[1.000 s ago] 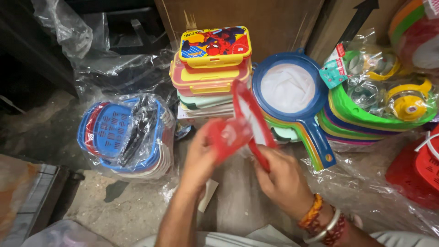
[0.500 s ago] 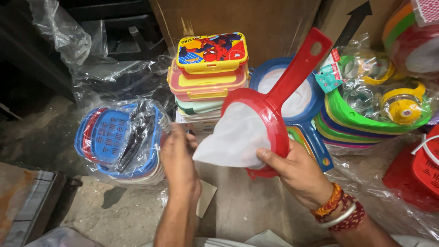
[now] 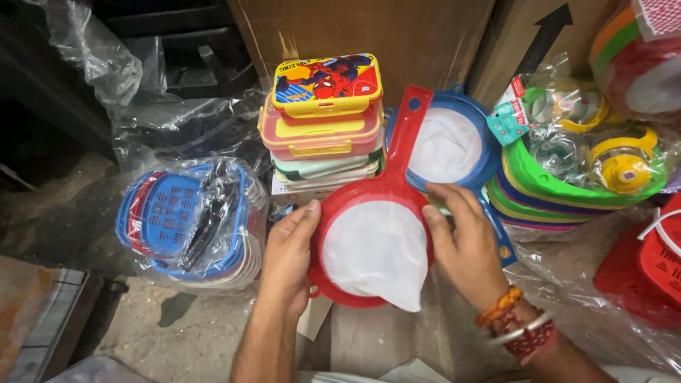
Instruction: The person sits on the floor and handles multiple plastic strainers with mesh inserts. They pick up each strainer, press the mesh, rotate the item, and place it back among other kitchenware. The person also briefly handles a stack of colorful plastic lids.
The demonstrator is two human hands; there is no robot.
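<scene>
A red plastic strainer (image 3: 397, 156) with a white cloth mesh (image 3: 372, 252) lies flat in front of me, its handle pointing up and away. My left hand (image 3: 287, 259) grips the left side of its round rim. My right hand (image 3: 464, 245), with bangles on the wrist, holds the right side of the rim. Just behind it lies a blue strainer (image 3: 454, 142) with the same white mesh.
A stack of colourful lunch boxes (image 3: 323, 124) stands behind the strainer. Blue and red baskets wrapped in plastic (image 3: 188, 220) sit at the left. Stacked green and coloured strainers (image 3: 560, 191), packed bottles (image 3: 603, 152) and red baskets (image 3: 649, 266) fill the right. Cardboard boxes (image 3: 369, 32) stand behind.
The red strainer has come down from a raised tilt to lie flat between both hands. My left hand has moved onto its rim.
</scene>
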